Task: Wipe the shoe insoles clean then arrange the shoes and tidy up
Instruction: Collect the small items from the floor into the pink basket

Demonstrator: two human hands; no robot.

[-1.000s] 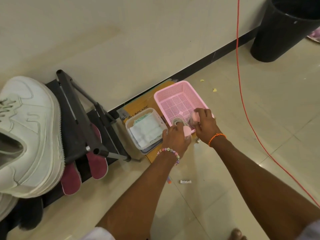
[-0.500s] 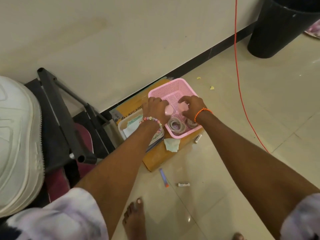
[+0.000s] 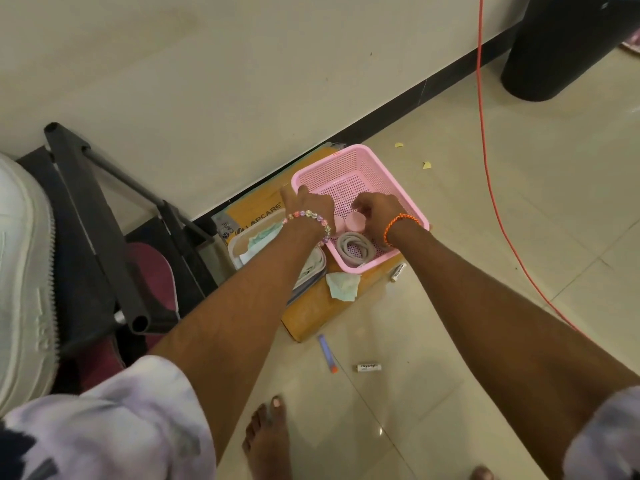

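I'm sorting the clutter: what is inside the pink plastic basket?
Inside the pink plastic basket lie a coil of grey rings and a small pink round container. Both hands cover part of the floor, so anything beneath them is hidden.

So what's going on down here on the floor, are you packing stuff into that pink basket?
A person is crouched over the pink basket, which sits on a yellow cardboard box by the wall. The right hand is at a small pink cup inside the basket, beside a coil of grey bands. The left hand reaches over the basket's near corner. A tub of wipes stands next to it; a white shoe rests on the black rack.
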